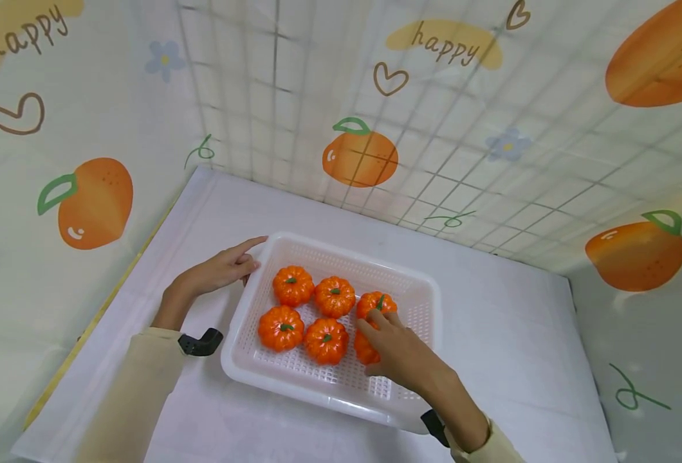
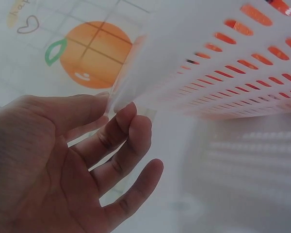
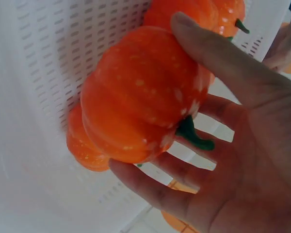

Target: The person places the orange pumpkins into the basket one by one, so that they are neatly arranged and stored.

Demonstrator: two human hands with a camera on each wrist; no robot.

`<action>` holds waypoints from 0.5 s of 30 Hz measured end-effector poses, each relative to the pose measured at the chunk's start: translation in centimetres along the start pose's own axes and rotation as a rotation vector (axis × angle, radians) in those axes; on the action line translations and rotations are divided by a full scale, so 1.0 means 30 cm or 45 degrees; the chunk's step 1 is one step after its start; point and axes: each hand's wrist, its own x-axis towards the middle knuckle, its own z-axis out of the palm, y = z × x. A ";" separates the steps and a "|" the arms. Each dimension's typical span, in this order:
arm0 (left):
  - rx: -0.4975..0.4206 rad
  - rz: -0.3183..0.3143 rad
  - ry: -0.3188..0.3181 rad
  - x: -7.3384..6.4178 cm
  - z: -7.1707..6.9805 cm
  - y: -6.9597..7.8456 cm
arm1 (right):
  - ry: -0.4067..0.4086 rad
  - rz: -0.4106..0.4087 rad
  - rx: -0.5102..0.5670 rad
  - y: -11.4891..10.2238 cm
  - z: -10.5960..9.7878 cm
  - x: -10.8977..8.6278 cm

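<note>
A white plastic basket point(image 1: 329, 411) with slotted walls holds several small orange pumpkins, each with a green stem. At its far left corner, my left hand point(image 1: 219, 267) pinches the rim; in the left wrist view, thumb and fingertips meet the edge of the basket wall point(image 2: 160, 63). Inside the basket, my right hand point(image 1: 401, 354) grips a pumpkin point(image 3: 140, 97) at the right end of the near row, thumb on one side and fingers on the other. Just beyond it sits another pumpkin point(image 1: 370, 302), partly covered by the fingers. To the left lies a near-row pumpkin point(image 1: 326, 341).
More pumpkins fill the basket's left part, among them a far-left pumpkin point(image 1: 293, 285). The basket stands on a white-covered table point(image 1: 503, 308). Behind and beside it rise printed cloth walls point(image 1: 341, 77) with oranges and a grid pattern.
</note>
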 end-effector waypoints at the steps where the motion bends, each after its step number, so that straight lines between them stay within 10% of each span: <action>1: -0.001 0.001 0.001 -0.001 0.000 0.001 | -0.007 0.000 0.000 -0.003 -0.001 0.002; 15: 0.018 -0.003 -0.001 -0.004 0.003 0.004 | -0.140 0.046 -0.067 -0.012 0.024 0.039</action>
